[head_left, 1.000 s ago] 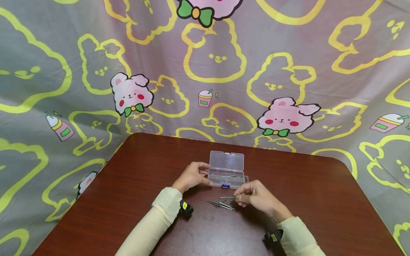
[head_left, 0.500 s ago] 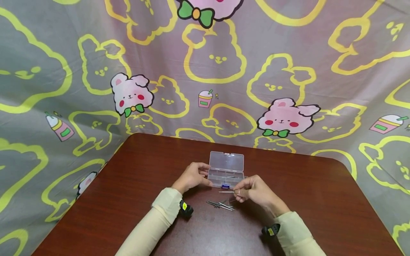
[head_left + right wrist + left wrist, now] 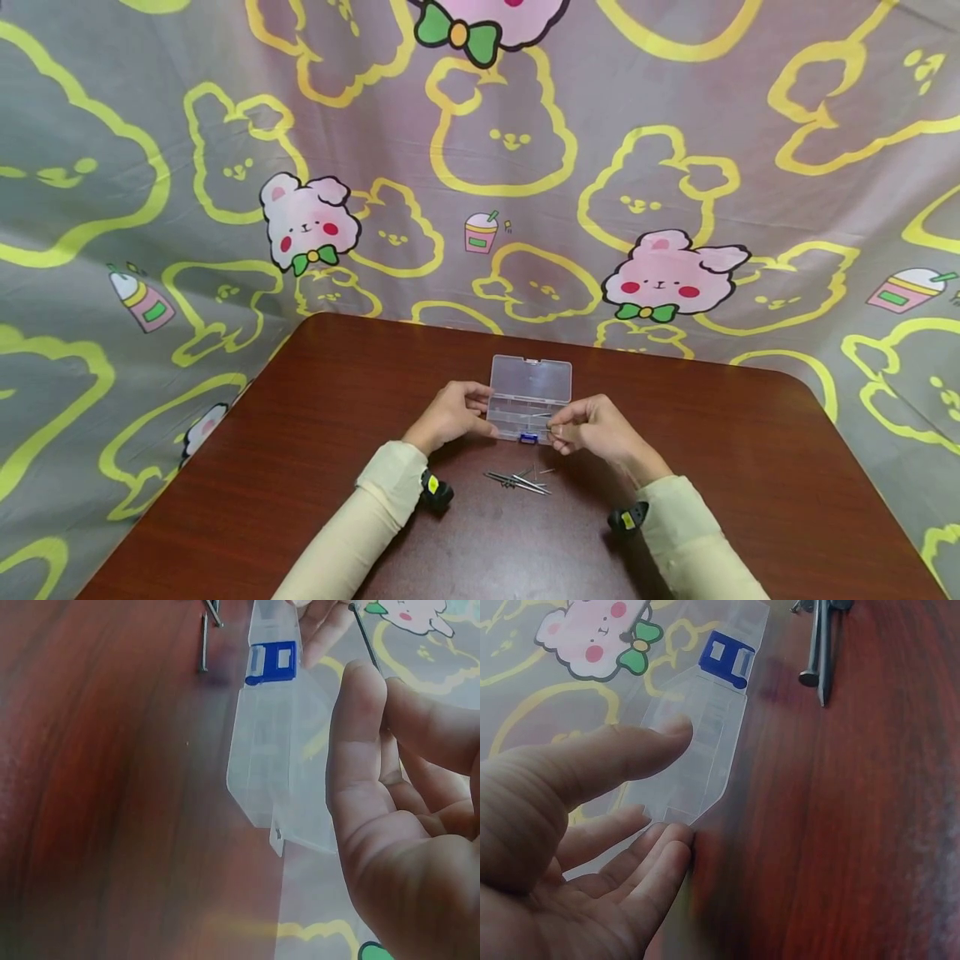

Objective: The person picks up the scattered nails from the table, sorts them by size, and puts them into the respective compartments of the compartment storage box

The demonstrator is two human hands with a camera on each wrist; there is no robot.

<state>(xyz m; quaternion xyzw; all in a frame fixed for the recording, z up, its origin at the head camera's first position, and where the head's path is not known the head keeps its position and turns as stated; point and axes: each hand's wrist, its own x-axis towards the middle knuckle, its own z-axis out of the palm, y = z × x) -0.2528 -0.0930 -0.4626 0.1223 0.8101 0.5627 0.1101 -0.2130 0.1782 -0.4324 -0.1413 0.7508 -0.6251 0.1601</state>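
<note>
A clear plastic compartment box [image 3: 506, 428] stands on the table with its lid [image 3: 531, 379] raised and a blue latch [image 3: 528, 437] at its front. My left hand [image 3: 450, 414] rests at the box's left end, fingertips touching the corner and thumb extended along the front in the left wrist view. My right hand [image 3: 596, 431] pinches a thin metal nail [image 3: 365, 634] between thumb and forefinger, over the right front of the box. One nail [image 3: 537, 415] lies inside the box. In front of it, several loose nails [image 3: 528, 483] lie in a small pile on the table.
The dark reddish-brown table [image 3: 375, 367] extends around the box, its far edge meeting a grey curtain [image 3: 405, 317] with cartoon prints. A black camera is strapped at each wrist over pale sleeves [image 3: 337, 533].
My right hand has lifted a nail from the pile and carried it away from me, up over the box's front edge. My left hand stays at the box's left end.
</note>
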